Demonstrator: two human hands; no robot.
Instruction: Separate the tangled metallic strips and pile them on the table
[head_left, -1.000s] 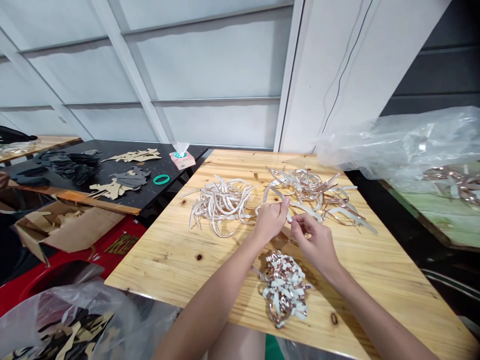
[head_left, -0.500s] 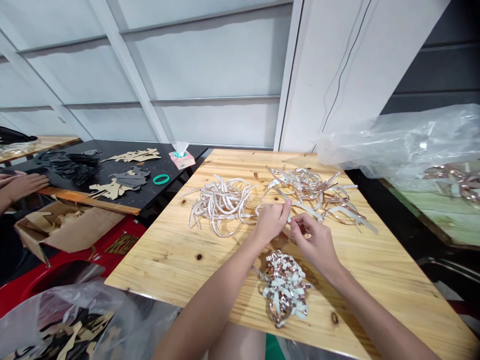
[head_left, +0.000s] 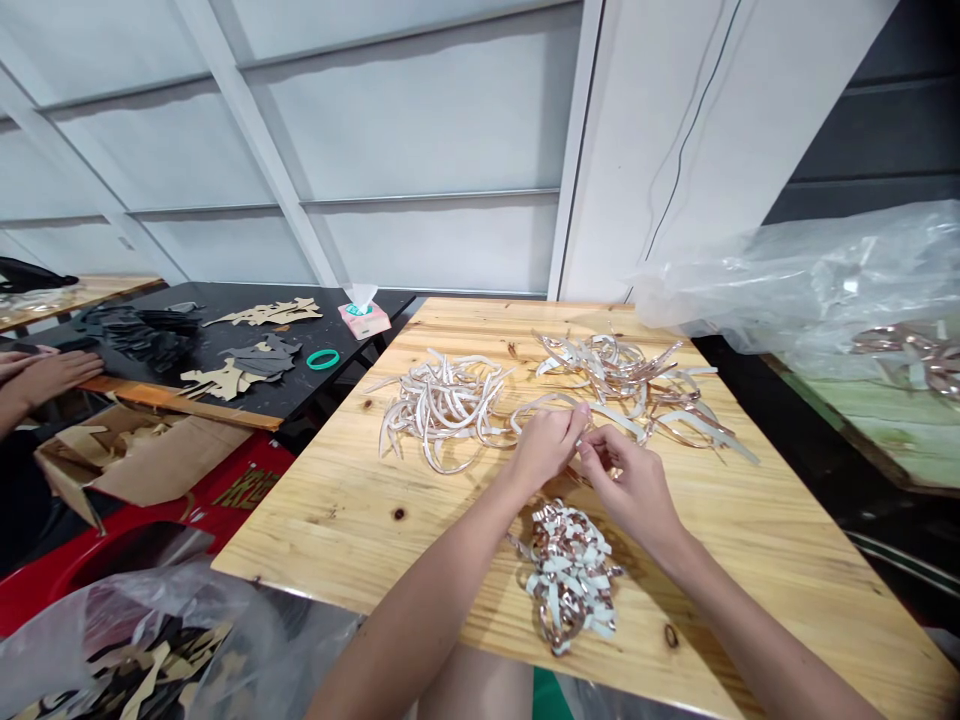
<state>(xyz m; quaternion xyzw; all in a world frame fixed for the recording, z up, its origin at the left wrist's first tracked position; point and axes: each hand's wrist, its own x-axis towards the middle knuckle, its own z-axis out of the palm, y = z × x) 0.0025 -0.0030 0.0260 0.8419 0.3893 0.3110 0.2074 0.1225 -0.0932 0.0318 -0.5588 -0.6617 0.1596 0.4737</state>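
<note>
My left hand (head_left: 553, 440) and my right hand (head_left: 624, 468) meet over the middle of the wooden table, fingertips pinched together on a thin pale strip (head_left: 551, 401). Where the strip passes between the fingers is mostly hidden. Below the hands lies a heap of short white and rose-gold shiny scraps (head_left: 571, 575). To the left of my left hand sits a pile of curved white and rose-gold strips (head_left: 442, 405). Beyond my right hand, longer shiny strips (head_left: 622, 370) lie in a loose tangle.
A co-worker's hands (head_left: 56, 375) rest at a black table (head_left: 247, 400) with dark and tan cut pieces. A tissue box (head_left: 365, 318) and a green ring (head_left: 322, 359) are there too. A cardboard box (head_left: 142, 460) and plastic bag (head_left: 247, 625) stand at left, another bag (head_left: 810, 270) at right.
My fingertips have come closer together and my left hand has shifted slightly right. The strip now arches up behind my left hand. The piles look the same.
</note>
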